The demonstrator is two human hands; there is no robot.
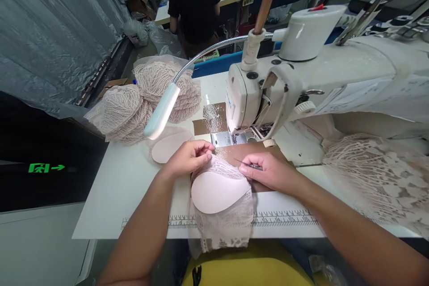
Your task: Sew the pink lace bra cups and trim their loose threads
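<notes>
A teardrop-shaped pale pink pad (217, 192) lies on a beige lace piece (224, 232), whose lower end hangs over the table's front edge. My left hand (192, 157) is closed in a pinch on the lace near its upper left edge. At the upper right edge, the thumb and fingers of my right hand (263, 170) grip the lace. That same hand also holds a slim, pointed metal tool (256, 166), mostly covered by the fingers. Just beyond both hands stands the needle area of a white sewing machine (248, 98).
Stacked lace pieces (167, 89) sit at the back left, near another pale pad (170, 145). A lamp (163, 111) on a bendable neck hangs above. More lace (375, 174) lies right. A printed ruler (284, 220) runs along the front. Behind, a person (194, 4) faces away.
</notes>
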